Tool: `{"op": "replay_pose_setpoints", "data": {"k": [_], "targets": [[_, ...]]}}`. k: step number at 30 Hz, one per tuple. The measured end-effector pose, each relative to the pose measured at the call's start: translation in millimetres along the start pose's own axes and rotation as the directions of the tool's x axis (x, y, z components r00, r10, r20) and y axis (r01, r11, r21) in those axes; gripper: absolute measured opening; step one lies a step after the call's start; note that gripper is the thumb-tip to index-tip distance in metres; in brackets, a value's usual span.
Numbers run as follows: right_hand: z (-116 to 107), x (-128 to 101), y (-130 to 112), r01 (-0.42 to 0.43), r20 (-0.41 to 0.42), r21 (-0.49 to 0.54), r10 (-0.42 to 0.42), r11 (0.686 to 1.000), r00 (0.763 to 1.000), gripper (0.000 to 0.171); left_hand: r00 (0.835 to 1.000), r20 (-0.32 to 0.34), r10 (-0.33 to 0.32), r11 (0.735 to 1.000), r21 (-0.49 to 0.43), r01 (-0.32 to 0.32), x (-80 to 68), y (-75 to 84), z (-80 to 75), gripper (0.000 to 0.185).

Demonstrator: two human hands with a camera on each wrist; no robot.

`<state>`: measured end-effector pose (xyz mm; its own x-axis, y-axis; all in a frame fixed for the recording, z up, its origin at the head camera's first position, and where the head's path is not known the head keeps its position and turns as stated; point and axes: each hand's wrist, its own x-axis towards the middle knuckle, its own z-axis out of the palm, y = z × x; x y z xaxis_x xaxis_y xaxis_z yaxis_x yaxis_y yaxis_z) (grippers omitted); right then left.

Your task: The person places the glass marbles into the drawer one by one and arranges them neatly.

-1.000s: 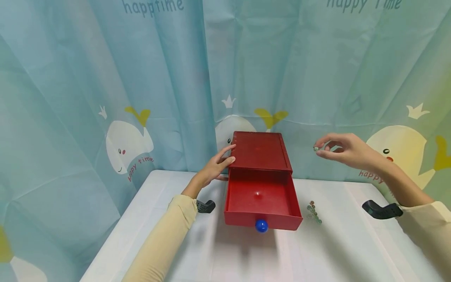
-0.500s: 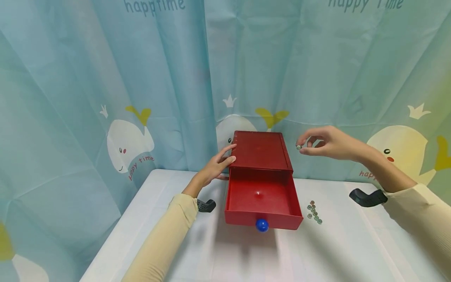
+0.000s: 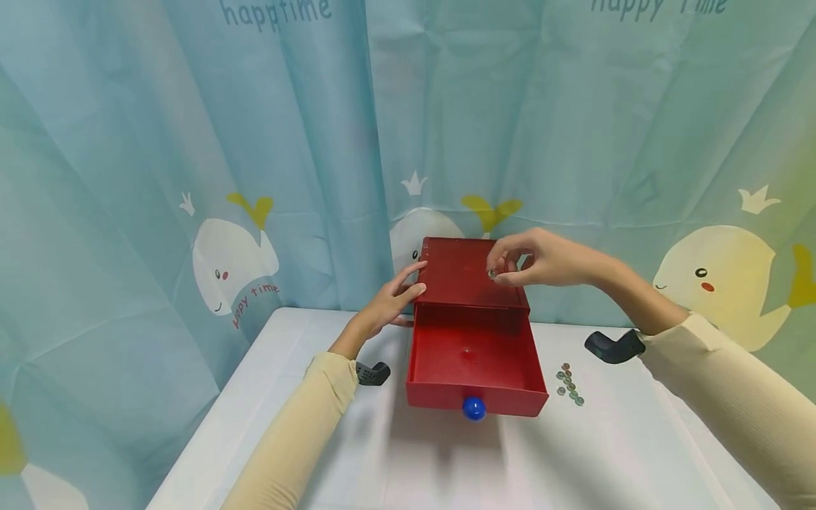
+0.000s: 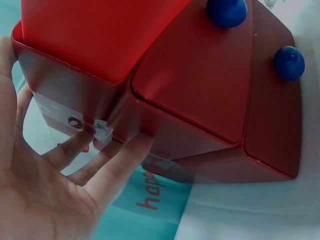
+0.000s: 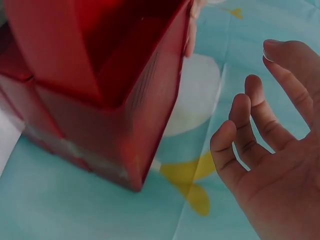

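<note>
Midway, as I read it: one bead lifted, drawer empty
Right hand (image 3: 542, 258) pinches a bead (image 3: 491, 273) above the red box (image 3: 472, 273); left hand (image 3: 389, 301), fingers straight, steadies its side; remaining beads (image 3: 569, 385) lie beside the open drawer (image 3: 472, 361) (nothing inside yet)

White table (image 3: 306, 397) — pale blue whale-print curtain (image 3: 191, 177) hanging behind it.

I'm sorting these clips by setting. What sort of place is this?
Probably a makeshift indoor recording corner, not a lived-in room: a white table is closed in by a hung whale-print curtain. On it sit only a red drawer box and a few small beads.
</note>
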<state>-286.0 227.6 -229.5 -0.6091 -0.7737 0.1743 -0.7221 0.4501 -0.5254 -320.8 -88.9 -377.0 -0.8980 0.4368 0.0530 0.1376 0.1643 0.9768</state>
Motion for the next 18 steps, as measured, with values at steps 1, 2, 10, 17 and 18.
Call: {"op": "replay_pose_setpoints", "data": {"k": [1, 2, 10, 17, 18], "targets": [[2.2, 3.4, -0.9, 0.003, 0.003, 0.000, -0.003, 1.000, 1.000, 0.014, 1.000, -0.002, 0.000, 1.000, 0.000, 0.000, 0.0, -0.3, 0.0, 0.058], [4.4, 6.7, -2.0, 0.005, 0.005, -0.001, -0.005, 1.000, 1.000, 0.014, 1.000, -0.003, 0.000, 1.000, 0.000, 0.000, -0.1, -0.3, 0.1, 0.058], [24.2, 31.1, -8.7, 0.032, 0.042, 0.024, -0.033, 0.999, 0.999, 0.018, 1.000, -0.002, -0.001, 1.000, -0.001, 0.001, 0.4, -1.3, -0.5, 0.057], [40.6, 49.3, -10.5, 0.101, 0.055, 0.020, -0.102, 0.995, 0.993, 0.014, 1.000, -0.007, 0.002, 1.000, 0.007, -0.002, 1.4, -1.5, 0.1, 0.060], [42.8, 51.6, -10.3, 0.107, 0.059, 0.018, -0.108, 0.994, 0.992, 0.013, 1.000, -0.007, 0.002, 1.000, 0.006, -0.002, 1.4, -1.4, 0.1, 0.060]]}}
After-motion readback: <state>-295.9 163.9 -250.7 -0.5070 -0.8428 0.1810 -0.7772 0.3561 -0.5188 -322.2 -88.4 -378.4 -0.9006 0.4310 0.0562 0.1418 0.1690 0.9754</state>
